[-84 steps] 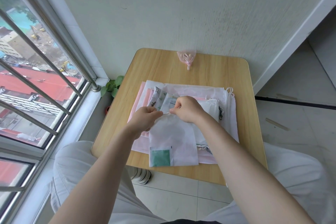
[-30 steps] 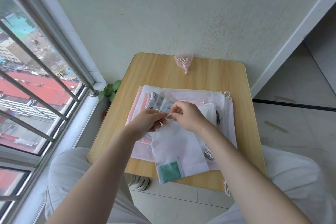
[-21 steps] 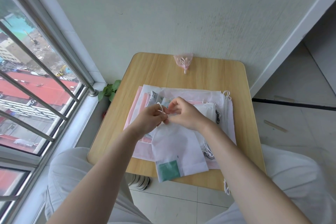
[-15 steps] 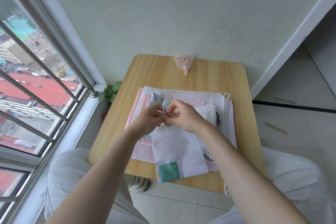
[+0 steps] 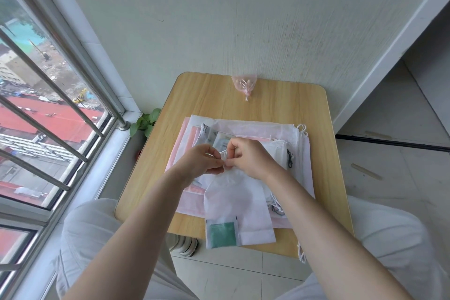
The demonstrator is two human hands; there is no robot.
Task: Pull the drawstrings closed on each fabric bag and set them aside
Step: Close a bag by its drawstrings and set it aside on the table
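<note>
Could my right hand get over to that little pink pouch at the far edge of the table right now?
Probably yes, but not at once. The right hand is busy pinching the drawstring of the white bag. Bare wooden table lies between the stack and the pink pouch, so nothing blocks the way.

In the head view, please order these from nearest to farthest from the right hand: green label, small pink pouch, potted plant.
From the right hand:
1. green label, on the white bag's near end, toward the person.
2. small pink pouch, at the table's far edge by the wall.
3. potted plant, on the floor, left.
</note>
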